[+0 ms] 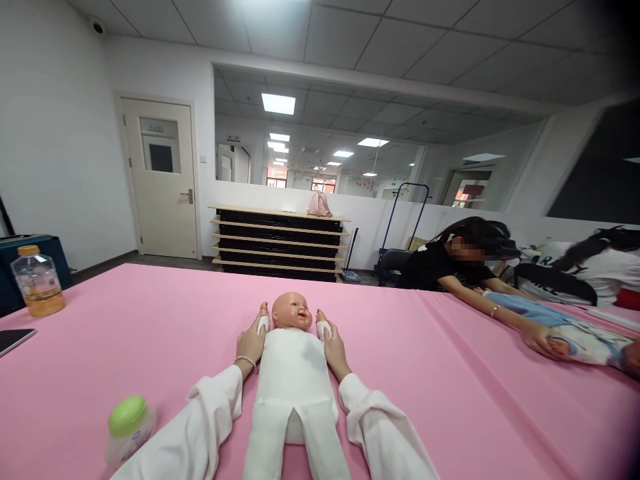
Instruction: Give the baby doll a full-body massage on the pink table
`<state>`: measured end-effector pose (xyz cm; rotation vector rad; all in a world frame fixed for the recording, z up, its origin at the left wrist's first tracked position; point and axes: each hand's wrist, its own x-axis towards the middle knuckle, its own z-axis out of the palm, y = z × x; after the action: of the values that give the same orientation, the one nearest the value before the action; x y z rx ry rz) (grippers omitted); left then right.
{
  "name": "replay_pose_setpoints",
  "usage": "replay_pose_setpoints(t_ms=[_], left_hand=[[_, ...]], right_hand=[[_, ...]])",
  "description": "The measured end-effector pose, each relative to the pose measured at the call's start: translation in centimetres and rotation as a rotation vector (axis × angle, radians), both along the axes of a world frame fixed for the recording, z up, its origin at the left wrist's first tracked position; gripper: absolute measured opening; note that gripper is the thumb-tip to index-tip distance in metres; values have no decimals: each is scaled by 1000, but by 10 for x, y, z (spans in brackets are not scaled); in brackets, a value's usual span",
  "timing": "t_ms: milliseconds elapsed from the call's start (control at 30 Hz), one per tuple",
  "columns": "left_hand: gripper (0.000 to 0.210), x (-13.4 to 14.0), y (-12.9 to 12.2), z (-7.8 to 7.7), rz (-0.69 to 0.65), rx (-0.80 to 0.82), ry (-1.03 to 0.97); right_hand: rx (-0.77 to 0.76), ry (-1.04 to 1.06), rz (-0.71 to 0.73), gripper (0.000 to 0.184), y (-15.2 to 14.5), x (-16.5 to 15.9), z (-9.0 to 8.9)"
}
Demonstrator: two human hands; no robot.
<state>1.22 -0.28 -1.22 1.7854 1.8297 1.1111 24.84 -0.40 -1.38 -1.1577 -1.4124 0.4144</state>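
A baby doll [296, 373] with a white cloth body lies face up on the pink-covered table [410, 373], head away from me. My left hand [251, 343] is closed around the doll's arm at the left of its head. On the other side, my right hand [334, 347] grips the doll's other arm. Both small doll hands stick up above my fingers, beside the head. The lower ends of the legs run out of the picture. By my left sleeve stands a jar with a green lid [127, 417].
At the far left stand a bottle of yellow drink [39, 283] and a dark phone-like slab [15, 340]. To the right, a person in black [450, 263] leans over the table with their hands on another doll [545, 320]. Stacked boards [280, 233] stand behind the table.
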Motion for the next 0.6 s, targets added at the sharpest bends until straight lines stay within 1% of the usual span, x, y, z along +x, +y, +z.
replay_pose_setpoints(t_ms=[67,200,300,367,433,500,567,600], left_hand=[[47,-1,-1,-1,5,0,-12],[57,-1,-9,-2,78,17,-77],[61,-2,-24,1,105,59,-105],[63,-5,-39,4,79,117,-138],[61,-13,-57,6,-21,196,-171],[49,-26,-73,5,-209,259,-163],[33,-40,-85,2,-425,266,-110],[27,-47,-89,-1,-513,257,-84]], right_hand=[[-3,3,-6,42,-4,-1,1],[28,42,-79,48,-12,-5,2],[58,0,-149,55,-21,-4,0],[107,-65,-137,60,-32,0,-2],[165,-135,-48,56,-49,7,-1],[168,-181,97,44,-70,15,1],[126,-199,233,34,-91,23,5],[106,-198,279,31,-99,27,8]])
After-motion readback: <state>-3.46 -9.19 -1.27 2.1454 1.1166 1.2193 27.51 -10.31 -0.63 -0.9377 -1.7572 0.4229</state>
